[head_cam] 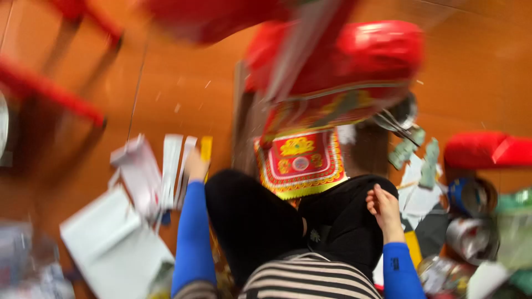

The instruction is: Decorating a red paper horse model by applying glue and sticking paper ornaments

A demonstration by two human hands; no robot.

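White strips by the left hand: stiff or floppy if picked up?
The white strips look thin and flat like paper, so probably light and floppy. They lie loosely side by side on the floor at the left hand, so a push would likely scatter them. Blur limits certainty.

Motion blur smears the red chairs (343, 55); the left hand (195, 165) is half lost among white papers (166, 166).

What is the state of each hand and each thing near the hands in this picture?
left hand: reaching out to the white paper strips, grip blurred.
right hand: resting on the knee, fingers loosely curled, holding nothing.
white paper strips: lying flat on the floor, side by side.
red and gold cloth piece: lying flat in front of the knees.
white sheets: lying loose on the floor.
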